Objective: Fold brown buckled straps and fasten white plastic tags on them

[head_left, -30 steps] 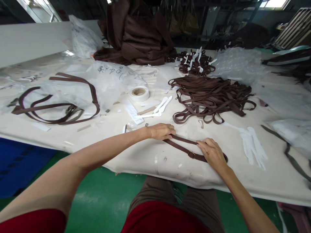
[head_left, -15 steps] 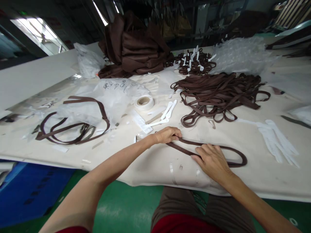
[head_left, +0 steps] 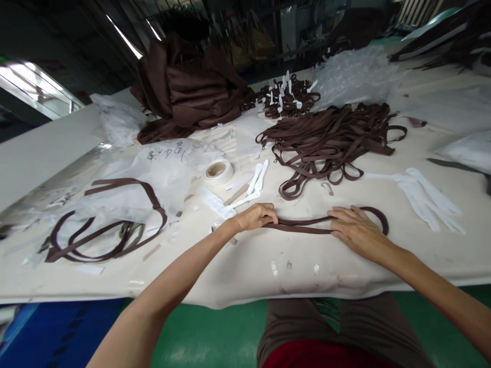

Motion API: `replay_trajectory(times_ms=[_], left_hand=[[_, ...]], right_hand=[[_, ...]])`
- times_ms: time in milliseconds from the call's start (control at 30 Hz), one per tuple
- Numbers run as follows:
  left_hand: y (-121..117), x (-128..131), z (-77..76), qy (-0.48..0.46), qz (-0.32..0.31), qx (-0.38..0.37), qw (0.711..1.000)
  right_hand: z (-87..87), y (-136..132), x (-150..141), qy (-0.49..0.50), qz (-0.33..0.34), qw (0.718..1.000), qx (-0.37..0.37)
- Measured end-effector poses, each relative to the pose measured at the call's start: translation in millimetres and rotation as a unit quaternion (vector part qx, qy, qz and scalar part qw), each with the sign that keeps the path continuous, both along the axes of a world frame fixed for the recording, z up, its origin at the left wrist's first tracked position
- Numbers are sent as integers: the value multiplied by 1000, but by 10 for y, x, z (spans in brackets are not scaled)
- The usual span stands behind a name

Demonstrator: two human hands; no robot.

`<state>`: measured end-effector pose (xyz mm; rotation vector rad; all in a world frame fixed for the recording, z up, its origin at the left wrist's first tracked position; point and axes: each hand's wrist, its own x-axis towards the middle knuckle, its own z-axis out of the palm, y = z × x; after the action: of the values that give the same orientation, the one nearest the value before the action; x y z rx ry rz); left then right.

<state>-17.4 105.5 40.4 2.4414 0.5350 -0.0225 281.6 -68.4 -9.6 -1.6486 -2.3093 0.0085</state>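
Note:
A narrow brown strap [head_left: 307,230] lies on the table in a long, flattened loop. My left hand [head_left: 258,216] is closed on its left end, with the fingers pinched together. Over the right part of the loop rests my right hand [head_left: 355,230], its fingers stretched out and a little apart across the strap. The rounded end of the loop shows beyond that hand. What lies under the right palm is hidden.
Behind the hands lies a pile of brown straps [head_left: 326,133]. A white tape roll [head_left: 217,172] and white plastic strips [head_left: 258,179] sit ahead of my left hand. More white strips [head_left: 422,197] lie right, loose brown straps [head_left: 146,245] left, and brown material [head_left: 192,87] is heaped behind.
My right hand has slid right along the strap, and its fingers are more stretched out. The two sides of the loop now lie closer together. My view has shifted slightly.

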Motion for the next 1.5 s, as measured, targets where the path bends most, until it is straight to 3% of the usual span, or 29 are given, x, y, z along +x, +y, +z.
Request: replay_trajectory(times_ms=[300,533,700,800,933,1167,1333,1500], left_hand=[[-119,-80,48,2,-10,52,999],[-322,-167,-125,-59,2,172,983],[-525,-108,-212,-95,44,161,981],[-735,-70,-231,-83,74,166,980],[-1002,-57,-254,-60,66,205,975],[-1289,-44,-319,-19,20,332,943],[-1375,-12,-311,-5,5,358,934],[-1401,0,-324,-12,2,355,935]], right_hand=[[-3,-13,121,46,-8,999,-15],[85,3,136,34,-16,998,-40],[207,-88,200,-1,-39,997,-61],[316,-160,157,-69,-70,993,-64],[432,-234,-16,-111,-138,979,-98],[449,-311,-365,-66,-302,936,-166],[389,-326,-514,-26,-402,908,-119],[348,-351,-551,-18,-365,926,-91]])
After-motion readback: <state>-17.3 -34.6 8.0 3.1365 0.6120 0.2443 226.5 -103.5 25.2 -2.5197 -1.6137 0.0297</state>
